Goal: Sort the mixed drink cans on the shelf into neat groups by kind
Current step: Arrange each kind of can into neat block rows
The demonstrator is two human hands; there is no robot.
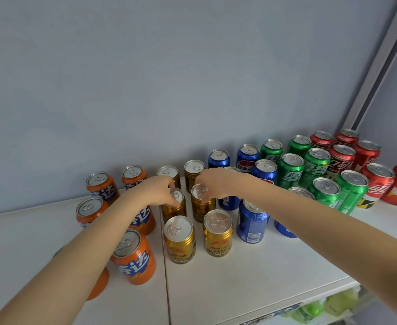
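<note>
Drink cans stand upright on a white shelf (251,285), grouped by colour. Orange cans (135,259) are at the left, gold cans (179,240) in the middle, then blue cans (251,224), green cans (290,171) and red cans (378,181) toward the right. My left hand (157,191) grips the top rim of a gold can (174,208) in the middle row. My right hand (212,185) grips the top of the neighbouring gold can (202,211). Both cans stand on the shelf. My forearms hide parts of some orange and blue cans.
A grey-blue wall (169,78) rises right behind the cans. A metal upright (378,66) runs up at the far right. A seam (165,277) splits the shelf board. Below the front edge, green bottles (329,306) show on a lower level.
</note>
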